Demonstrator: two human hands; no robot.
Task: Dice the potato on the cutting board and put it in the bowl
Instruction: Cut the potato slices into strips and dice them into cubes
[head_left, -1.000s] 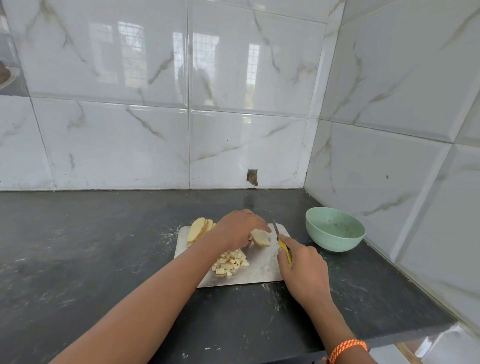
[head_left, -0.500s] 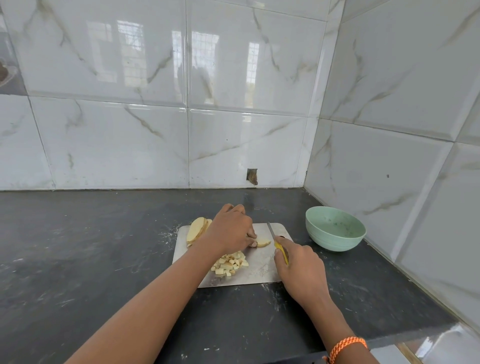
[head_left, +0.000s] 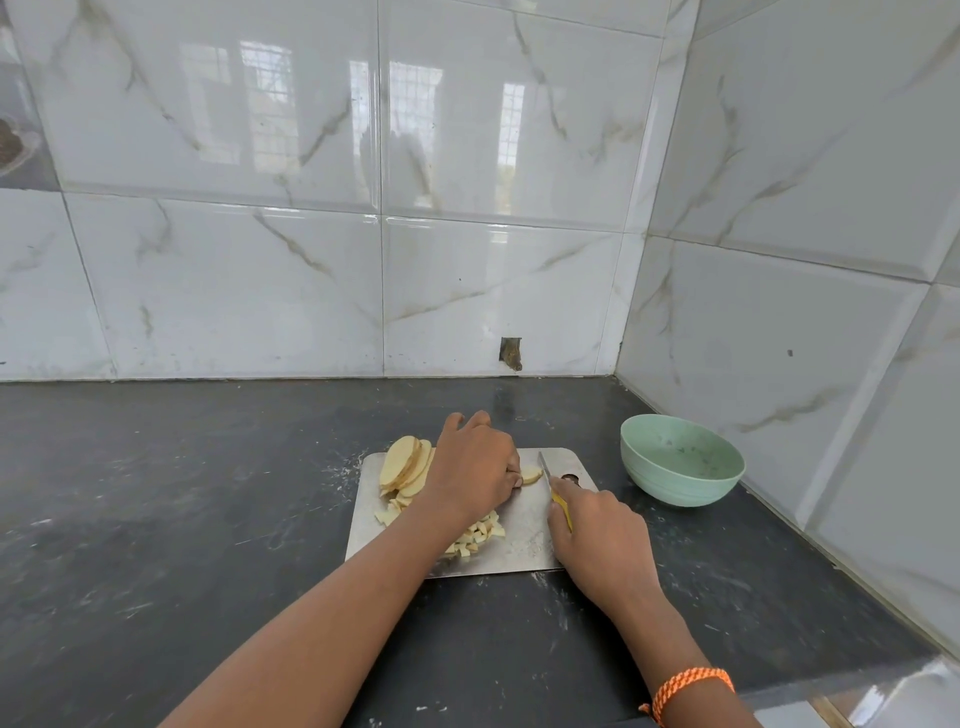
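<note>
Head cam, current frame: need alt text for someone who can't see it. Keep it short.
On a metal cutting board, the left hand holds a potato slice down while the right hand grips a yellow-handled knife beside it. More potato slices and a pile of diced potato lie on the board; a green bowl sits to its right on the dark counter.
</note>
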